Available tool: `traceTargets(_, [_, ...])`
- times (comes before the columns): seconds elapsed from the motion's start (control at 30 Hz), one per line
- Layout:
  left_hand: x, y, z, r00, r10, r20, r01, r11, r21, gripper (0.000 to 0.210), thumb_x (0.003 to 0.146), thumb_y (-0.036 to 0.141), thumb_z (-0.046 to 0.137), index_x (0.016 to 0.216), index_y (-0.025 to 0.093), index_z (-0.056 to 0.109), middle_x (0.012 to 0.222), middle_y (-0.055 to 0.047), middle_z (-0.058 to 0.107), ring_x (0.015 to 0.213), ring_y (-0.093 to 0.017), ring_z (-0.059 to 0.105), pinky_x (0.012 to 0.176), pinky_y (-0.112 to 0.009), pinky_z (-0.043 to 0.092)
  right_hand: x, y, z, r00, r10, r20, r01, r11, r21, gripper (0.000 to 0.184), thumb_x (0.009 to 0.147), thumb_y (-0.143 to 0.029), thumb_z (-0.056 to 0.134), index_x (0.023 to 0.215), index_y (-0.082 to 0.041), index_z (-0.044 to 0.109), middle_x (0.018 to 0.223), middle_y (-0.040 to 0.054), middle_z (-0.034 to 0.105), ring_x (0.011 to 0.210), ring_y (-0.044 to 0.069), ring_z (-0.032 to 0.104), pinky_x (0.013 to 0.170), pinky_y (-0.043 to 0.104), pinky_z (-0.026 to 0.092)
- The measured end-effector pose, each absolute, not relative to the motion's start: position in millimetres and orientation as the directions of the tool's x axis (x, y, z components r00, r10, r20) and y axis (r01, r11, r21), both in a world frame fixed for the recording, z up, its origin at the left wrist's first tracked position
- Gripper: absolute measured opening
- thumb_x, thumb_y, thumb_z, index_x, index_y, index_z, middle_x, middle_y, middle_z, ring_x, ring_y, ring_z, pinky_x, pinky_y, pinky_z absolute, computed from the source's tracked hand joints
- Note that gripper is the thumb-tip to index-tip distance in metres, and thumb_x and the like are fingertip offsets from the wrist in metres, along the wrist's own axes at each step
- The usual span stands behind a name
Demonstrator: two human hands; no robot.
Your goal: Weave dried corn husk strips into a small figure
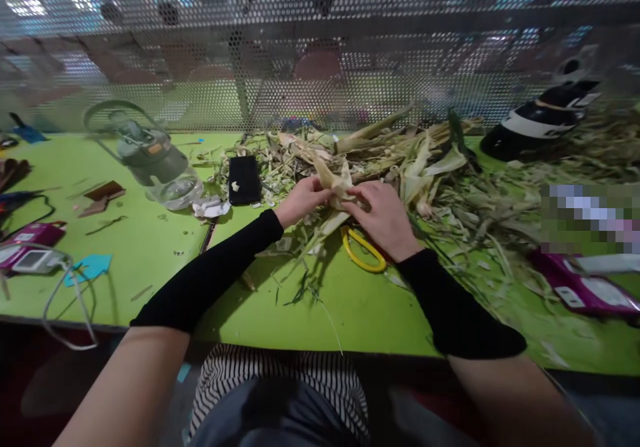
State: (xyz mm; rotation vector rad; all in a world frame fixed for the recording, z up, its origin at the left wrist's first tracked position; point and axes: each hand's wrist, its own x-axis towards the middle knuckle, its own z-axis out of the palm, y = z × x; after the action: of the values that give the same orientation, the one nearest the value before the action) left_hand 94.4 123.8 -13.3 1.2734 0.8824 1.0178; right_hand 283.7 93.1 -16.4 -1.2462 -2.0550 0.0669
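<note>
Your left hand: grip pinching left side of pale, cream-coloured dry husk piece between thumb and fingers. Your right hand: grip pinching same piece from right, fingers bent. Piece sits between your hands, over bright green counter, at near edge of tangled heap of straw-coloured dry husks. Yellow plastic loop handle lies just below your right hand. Black rectangular slab beyond your left wrist, small pale scrap on top.
</note>
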Motion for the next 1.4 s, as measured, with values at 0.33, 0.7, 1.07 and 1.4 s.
traceTargets(0.33, [94,122,-12,0.283,0.957,-0.069,-0.228,0.137,0.964,0.022,0.092,0.012,0.065,0.074,0.014,0.053,0.059,0.007,0.056,0.054,-0.004,0.054,0.066,-0.019,0.049,300,100,-23,0.131,0.895,0.427,0.578,0.281,-0.766,0.023,0.089,-0.044,0.065,0.089,-0.021,0.065,0.083,0.0043,0.066,0.067,0.019,0.058,0.065,0.036,0.050])
traceTargets(0.7, [100,120,-11,0.119,0.992,0.036,-0.191,-0.013,0.982,0.021,0.091,0.008,0.064,0.079,0.017,0.049,0.062,0.009,0.051,0.050,-0.003,0.047,0.053,-0.016,0.037,291,92,-21,-0.209,0.777,0.593,0.767,0.507,-0.394,0.010,0.084,-0.029,0.065,0.089,-0.024,0.072,0.098,0.0104,0.072,0.099,0.031,0.065,0.092,0.052,0.051])
traceTargets(1.07, [110,98,-6,0.225,0.957,0.182,0.014,-0.190,0.982,0.018,0.083,0.015,0.075,0.086,0.015,0.057,0.084,0.001,0.064,0.074,-0.008,0.059,0.076,-0.024,0.049,293,95,-27,-0.051,0.894,0.446,0.521,0.405,-0.752,0.014,0.079,-0.038,0.068,0.078,-0.025,0.068,0.094,0.0056,0.069,0.093,0.024,0.065,0.087,0.041,0.052])
traceTargets(1.4, [110,100,-8,0.270,0.959,0.081,-0.111,-0.053,0.992,0.019,0.086,0.015,0.071,0.083,0.016,0.052,0.075,0.004,0.056,0.068,-0.007,0.052,0.067,-0.022,0.045,287,87,-17,-0.117,0.880,0.461,0.609,0.430,-0.666,0.010,0.080,-0.028,0.061,0.088,-0.024,0.066,0.095,0.0066,0.070,0.088,0.025,0.065,0.081,0.041,0.052])
